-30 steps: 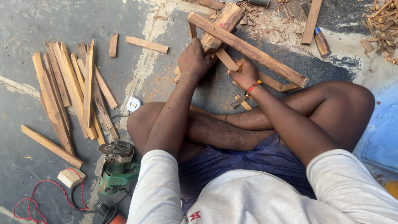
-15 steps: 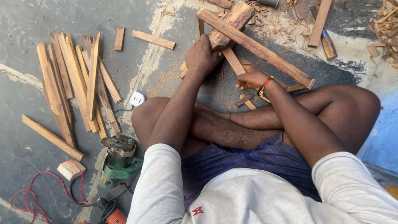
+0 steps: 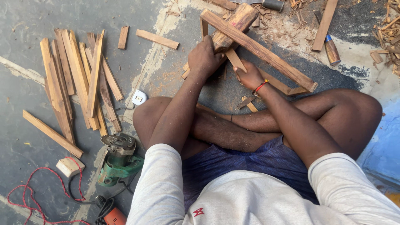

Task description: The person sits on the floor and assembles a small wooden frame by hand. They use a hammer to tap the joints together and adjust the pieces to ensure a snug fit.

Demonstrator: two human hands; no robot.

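Observation:
I sit cross-legged on a concrete floor. My left hand (image 3: pixel 205 57) grips the lower end of a thick wooden block (image 3: pixel 233 25) that leans away from me. My right hand (image 3: pixel 250 77), with a red thread at the wrist, is closed on a thin wooden strip (image 3: pixel 234 59) beside that block. A long wooden plank (image 3: pixel 266 54) lies slantwise across both, running from above my left hand to the right. Small wood offcuts (image 3: pixel 248 103) lie by my shins.
A pile of long wooden slats (image 3: pixel 79 79) lies at the left. A green electric saw (image 3: pixel 118 160) with red cord (image 3: pixel 29 196) sits by my left knee. A white plug (image 3: pixel 138 98), a small chisel-like tool (image 3: pixel 332 49) and wood chips (image 3: pixel 387 29) are scattered around.
My right hand has moved down and left along the thin strip, closer to my left hand. My left hand stays on the block. The view has shifted slightly.

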